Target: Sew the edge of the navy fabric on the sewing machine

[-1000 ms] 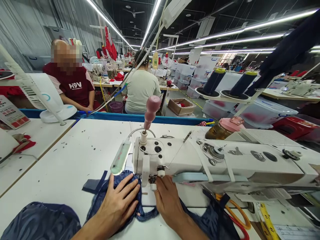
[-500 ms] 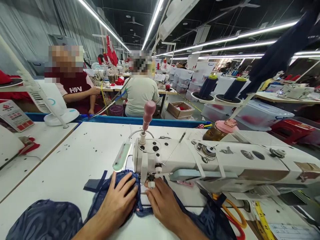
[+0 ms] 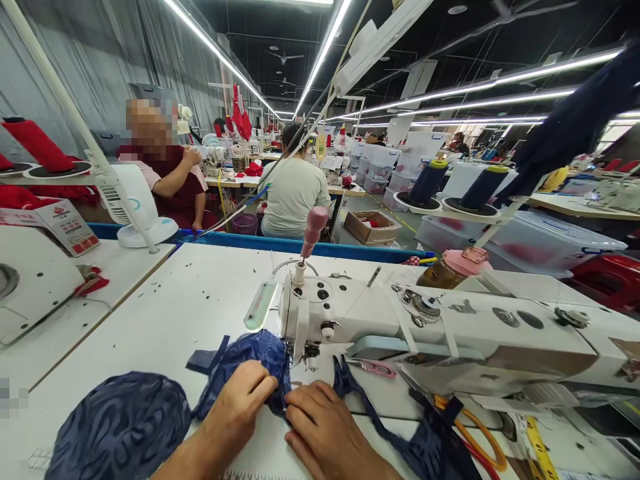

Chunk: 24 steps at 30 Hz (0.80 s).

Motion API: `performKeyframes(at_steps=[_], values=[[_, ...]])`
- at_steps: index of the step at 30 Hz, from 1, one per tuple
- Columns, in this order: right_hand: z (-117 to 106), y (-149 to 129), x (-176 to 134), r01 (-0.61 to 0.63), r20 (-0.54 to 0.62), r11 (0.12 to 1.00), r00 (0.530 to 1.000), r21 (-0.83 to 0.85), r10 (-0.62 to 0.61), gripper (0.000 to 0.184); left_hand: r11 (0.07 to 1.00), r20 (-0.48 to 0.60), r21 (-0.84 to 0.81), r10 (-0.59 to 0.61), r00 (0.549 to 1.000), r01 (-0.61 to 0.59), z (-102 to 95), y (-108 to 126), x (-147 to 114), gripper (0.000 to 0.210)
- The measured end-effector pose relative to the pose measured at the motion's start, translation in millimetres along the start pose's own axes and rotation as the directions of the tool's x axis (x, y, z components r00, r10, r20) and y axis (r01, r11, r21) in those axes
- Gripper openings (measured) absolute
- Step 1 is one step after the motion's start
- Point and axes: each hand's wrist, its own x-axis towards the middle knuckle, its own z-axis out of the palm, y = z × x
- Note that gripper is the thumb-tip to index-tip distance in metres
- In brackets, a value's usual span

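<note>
One navy fabric piece (image 3: 260,363) is pinched by two hands, left hand (image 3: 239,410) and right hand (image 3: 320,427), at one sewing machine (image 3: 450,330); two navy thread cones (image 3: 430,181) are seen behind.

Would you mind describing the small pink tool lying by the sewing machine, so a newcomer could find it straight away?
Start at the white sewing machine that spans the table. Under its arm, just right of the needle, the pink thread snips lie flat on the machine bed. They are small and pale pink, unlike the larger orange-handled scissors farther right or the navy lace fabric under both hands.

no text can be read; print on the red-and-white card (image 3: 65,225) is too small.
</note>
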Motion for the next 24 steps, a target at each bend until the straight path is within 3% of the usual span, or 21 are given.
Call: performKeyframes(at_steps=[2,8,11,18,21,24], values=[[4,1,1,0.015,-0.025,0.999,1.0,0.03,-0.015,0.019,0.999,0.067,0.022,0.048,0.997,-0.049,0.5,-4,3,0.028],[19,2,-2,0.056,-0.179,0.998,0.982,-0.028,-0.06,0.021,0.998,-0.047,0.046,0.039,0.998,-0.037,2.0,5,4,0.031],[19,2,-2,0.062,-0.234,0.997,0.97,-0.049,-0.071,0.022,0.991,-0.003,0.107,0.082,0.997,-0.082,2.0,10,7,0.029],[20,2,1,0.053,-0.311,0.996,0.948,-0.066,-0.071,0.035,0.991,0.003,0.12,0.062,0.998,-0.062,12.5,9,1,0.027],[18,4,2,0.025,-0.314,0.998,0.948,-0.054,-0.041,0.035,0.995,0.041,0.099,0.017,0.999,-0.021,10.7,1,3,0.029],[11,7,4,0.002,-0.216,0.998,0.976,-0.067,-0.016,0.033,0.996,0.08,0.087,-0.01,0.997,0.003,6.9,-9,13,0.041]])
